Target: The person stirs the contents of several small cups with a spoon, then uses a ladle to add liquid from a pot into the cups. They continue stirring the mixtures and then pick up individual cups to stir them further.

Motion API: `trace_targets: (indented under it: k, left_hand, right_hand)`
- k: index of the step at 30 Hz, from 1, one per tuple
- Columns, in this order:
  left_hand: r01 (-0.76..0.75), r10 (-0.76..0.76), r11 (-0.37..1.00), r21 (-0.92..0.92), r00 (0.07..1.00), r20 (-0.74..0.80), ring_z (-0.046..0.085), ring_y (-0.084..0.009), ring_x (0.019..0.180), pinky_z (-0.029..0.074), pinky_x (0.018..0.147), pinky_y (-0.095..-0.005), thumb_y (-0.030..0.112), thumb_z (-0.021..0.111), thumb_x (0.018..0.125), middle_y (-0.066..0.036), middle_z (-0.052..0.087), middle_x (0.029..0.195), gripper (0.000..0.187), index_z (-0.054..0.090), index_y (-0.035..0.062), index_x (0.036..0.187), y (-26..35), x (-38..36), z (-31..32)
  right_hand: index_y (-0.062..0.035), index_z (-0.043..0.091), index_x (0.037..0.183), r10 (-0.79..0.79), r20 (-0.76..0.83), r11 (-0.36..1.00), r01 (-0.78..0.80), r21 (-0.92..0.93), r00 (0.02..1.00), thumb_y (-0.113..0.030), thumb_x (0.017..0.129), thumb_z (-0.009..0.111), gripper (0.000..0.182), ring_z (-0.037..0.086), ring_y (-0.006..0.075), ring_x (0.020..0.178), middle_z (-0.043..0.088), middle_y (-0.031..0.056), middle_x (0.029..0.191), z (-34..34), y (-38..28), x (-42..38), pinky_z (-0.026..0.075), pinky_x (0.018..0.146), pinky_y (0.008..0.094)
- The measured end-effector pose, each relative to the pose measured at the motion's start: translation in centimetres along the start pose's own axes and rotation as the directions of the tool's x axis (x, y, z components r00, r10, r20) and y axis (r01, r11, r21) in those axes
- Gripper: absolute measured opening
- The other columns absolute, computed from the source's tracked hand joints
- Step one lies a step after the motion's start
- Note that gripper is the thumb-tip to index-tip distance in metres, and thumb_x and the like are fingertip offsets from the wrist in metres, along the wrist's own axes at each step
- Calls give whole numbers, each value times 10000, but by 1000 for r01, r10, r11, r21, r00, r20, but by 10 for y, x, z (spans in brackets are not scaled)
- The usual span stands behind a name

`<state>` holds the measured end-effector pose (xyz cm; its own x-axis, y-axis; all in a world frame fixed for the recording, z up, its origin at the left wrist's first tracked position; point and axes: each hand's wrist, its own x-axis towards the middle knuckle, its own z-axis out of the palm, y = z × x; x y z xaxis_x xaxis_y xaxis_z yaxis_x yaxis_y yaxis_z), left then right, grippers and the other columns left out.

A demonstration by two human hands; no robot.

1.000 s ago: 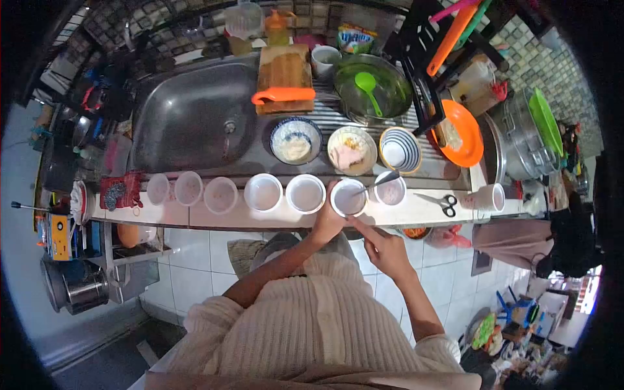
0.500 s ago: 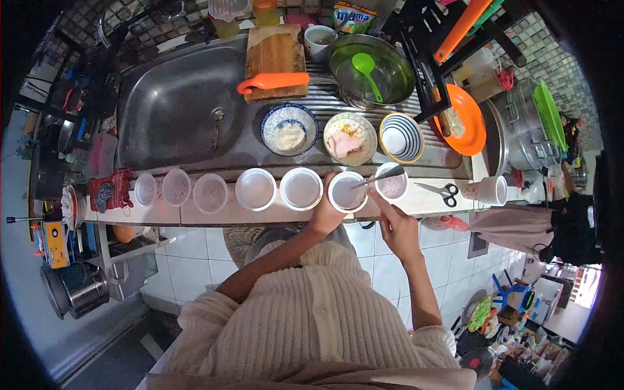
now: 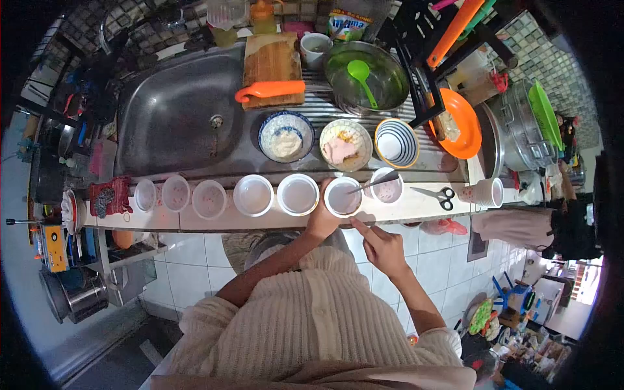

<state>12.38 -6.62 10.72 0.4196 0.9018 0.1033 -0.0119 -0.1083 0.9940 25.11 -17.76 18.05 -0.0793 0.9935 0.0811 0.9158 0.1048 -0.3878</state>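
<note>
My left hand (image 3: 323, 218) is wrapped round the left side of a white plastic cup (image 3: 343, 197) at the counter's front edge. A spoon (image 3: 374, 183) leans in that cup, its dark handle reaching right over another cup (image 3: 388, 188). My right hand (image 3: 383, 248) is just below and right of the held cup, index finger stretched toward its rim, not on the spoon. More cups stand in a row to the left, among them a white one (image 3: 298, 194). Behind are a bowl with pink paste (image 3: 340, 149), a blue-rimmed bowl with pale paste (image 3: 285, 140) and a striped bowl (image 3: 397, 142).
Scissors (image 3: 442, 197) and stacked cups (image 3: 486, 193) lie to the right. Behind are the sink (image 3: 175, 110), a cutting board (image 3: 273, 62) with an orange-handled tool (image 3: 270, 90), a pot (image 3: 393, 71) with a green spoon and an orange plate (image 3: 465, 120).
My right hand has moved down and left, away from the spoon, which now rests in the cup. My left hand stays at the cup. The view has shifted slightly.
</note>
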Motion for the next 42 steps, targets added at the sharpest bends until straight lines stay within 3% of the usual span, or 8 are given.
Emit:
trace_targets:
  k: [3, 13, 19, 24, 33, 37, 39, 42]
  left_hand:
    - [-57, 59, 997, 42, 998, -35, 513, -226, 999, 419, 841, -335, 109, 787, 607, -95, 513, 1042, 651, 411, 47, 1134, -2, -2, 1]
    - [-70, 70, 997, 22, 997, -6, 512, -225, 992, 420, 845, -328, 104, 771, 624, -107, 507, 1051, 637, 406, 28, 1140, -10, 7, -1]
    - [-85, 85, 996, 12, 995, -44, 499, -222, 1041, 405, 879, -324, 104, 770, 621, -119, 501, 1118, 712, 373, 23, 1207, -29, -4, 5]
    - [-107, 108, 993, 57, 994, -18, 503, -219, 1027, 407, 873, -325, 95, 778, 613, -115, 507, 1092, 714, 371, 26, 1195, -14, 0, 0]
    - [-108, 111, 991, 77, 993, -39, 524, -228, 980, 429, 828, -319, 105, 780, 622, -104, 510, 1040, 654, 411, 20, 1155, -6, -2, 0]
    - [-145, 151, 985, 96, 987, -52, 526, -225, 981, 431, 823, -321, 122, 779, 629, -101, 510, 1045, 654, 410, 24, 1160, -1, -7, 0]
    - [-107, 111, 984, 144, 994, -20, 528, -227, 976, 429, 834, -324, 147, 791, 618, -97, 516, 1043, 686, 404, 31, 1172, 0, -4, 0]
    - [-40, 63, 977, 211, 993, -101, 526, -213, 988, 426, 851, -325, 165, 800, 610, -90, 524, 1054, 687, 415, 40, 1164, -1, -10, 1]
  right_hand:
    - [-152, 506, 1223, -22, -263, 990, 57, 126, 964, 54, 643, 540, 616, 506, 192, 444, 526, 42, 587, 2, 4, 0, 418, 431, 310]
    - [-118, 545, 1164, -106, -248, 974, 150, 168, 963, 66, 672, 519, 525, 536, 161, 477, 564, 68, 643, 24, 12, 2, 427, 459, 275]
    - [-85, 496, 1208, 340, -241, 868, -204, 453, 909, 22, 756, 516, 465, 531, 195, 462, 555, 89, 616, 31, -3, 3, 425, 465, 285]
    - [-38, 522, 1122, 127, -322, 942, -13, 334, 938, -4, 805, 501, 320, 505, 158, 456, 511, 79, 571, 31, 12, 11, 397, 455, 275]
    - [-33, 381, 1173, 542, -149, 251, 9, 968, 827, -45, 849, 541, 362, 477, 51, 666, 492, 11, 780, -17, 2, 55, 361, 519, 177]
    - [-16, 475, 1137, 375, -84, 566, -156, 810, 923, -75, 845, 564, 311, 474, 71, 616, 514, 26, 790, -31, 4, 66, 376, 506, 199]
    - [7, 582, 991, 118, -194, 897, -21, 441, 974, -64, 825, 573, 180, 525, 125, 615, 563, 60, 777, -38, 6, 74, 420, 542, 224]
    - [-15, 639, 869, -54, -194, 953, 108, 282, 980, -59, 787, 586, 107, 588, 228, 654, 607, 98, 822, -40, 8, 76, 481, 569, 301]
